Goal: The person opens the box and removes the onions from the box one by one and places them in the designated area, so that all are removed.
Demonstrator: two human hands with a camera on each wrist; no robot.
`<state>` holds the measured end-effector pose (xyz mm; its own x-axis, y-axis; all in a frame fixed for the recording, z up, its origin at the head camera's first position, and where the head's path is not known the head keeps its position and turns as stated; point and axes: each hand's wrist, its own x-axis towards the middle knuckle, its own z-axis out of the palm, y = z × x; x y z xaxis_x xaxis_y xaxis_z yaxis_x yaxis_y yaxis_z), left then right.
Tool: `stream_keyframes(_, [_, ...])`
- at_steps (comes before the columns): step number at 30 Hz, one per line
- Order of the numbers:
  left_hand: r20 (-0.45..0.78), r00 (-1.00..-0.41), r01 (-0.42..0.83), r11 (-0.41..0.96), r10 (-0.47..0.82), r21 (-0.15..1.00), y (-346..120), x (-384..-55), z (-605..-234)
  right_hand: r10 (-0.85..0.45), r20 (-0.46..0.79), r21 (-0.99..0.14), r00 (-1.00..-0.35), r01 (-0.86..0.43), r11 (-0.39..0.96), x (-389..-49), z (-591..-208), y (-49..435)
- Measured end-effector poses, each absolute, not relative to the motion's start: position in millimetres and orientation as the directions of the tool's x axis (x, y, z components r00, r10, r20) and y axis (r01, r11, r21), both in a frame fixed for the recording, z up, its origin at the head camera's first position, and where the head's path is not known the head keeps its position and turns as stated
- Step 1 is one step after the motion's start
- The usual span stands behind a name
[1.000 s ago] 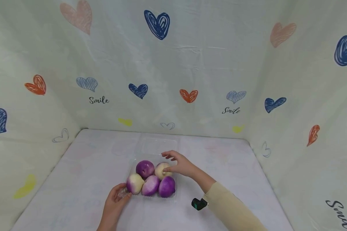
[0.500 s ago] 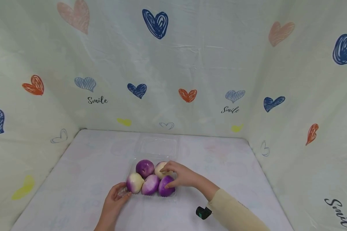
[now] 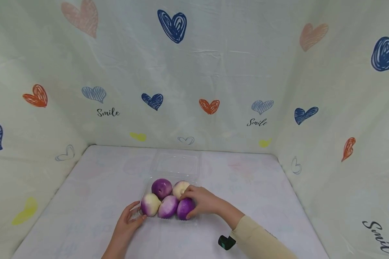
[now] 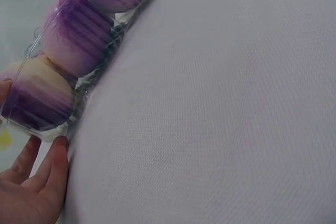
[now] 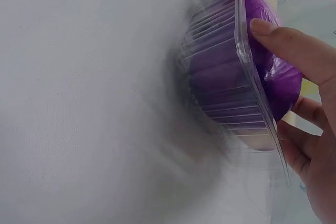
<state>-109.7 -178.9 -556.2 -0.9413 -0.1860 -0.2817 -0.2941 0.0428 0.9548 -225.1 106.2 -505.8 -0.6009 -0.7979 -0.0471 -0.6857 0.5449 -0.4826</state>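
Observation:
A clear plastic clamshell box [image 3: 146, 184] sits on the table, several onions filling its base. My left hand [image 3: 123, 225] grips the box's near left corner, thumb in front and fingers along the side; the left wrist view has fingertips [image 4: 59, 145] under the corner. My right hand [image 3: 205, 201] holds the bright purple onion [image 3: 186, 208] at the near right, with thumb and fingers on either side of it. That onion [image 5: 273, 77] still sits within the rim in the right wrist view. Beside it lie a purple-white onion [image 3: 168, 207], a mostly white one [image 3: 150, 204], a dark purple one [image 3: 162, 189] and a cream one [image 3: 180, 187].
The clear lid [image 3: 176, 163] lies folded back behind the base. A white cloth [image 3: 84, 216] covers the table, and heart-printed curtains [image 3: 188, 72] close in the back and sides. A black wrist device [image 3: 227, 242] hangs by my right sleeve [image 3: 260, 239].
My right hand has come down and nearer, from over the cream onion to the bright purple one, and its fingers have closed round it. My left hand keeps its grip on the box.

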Motion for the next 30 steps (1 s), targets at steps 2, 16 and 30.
stream_keyframes(2, [-0.288,-0.94,-0.302,0.052,-0.18,0.952,-179.7,-110.6,-556.6,-0.797,-0.053,-0.457,-0.601,-0.695,0.555,-225.3,-507.9,105.8])
stream_keyframes(16, [-0.336,-0.927,-0.348,0.044,-0.163,0.937,-181.7,-112.1,-554.9,-0.796,-0.036,-0.529,-0.604,-0.665,0.528,-228.0,-507.1,108.9])
stream_keyframes(30, [-0.316,-0.934,-0.33,0.063,-0.169,0.942,-181.5,-112.6,-556.4,-0.736,0.085,-0.708,-0.672,-0.561,0.43,-233.3,-497.6,127.8])
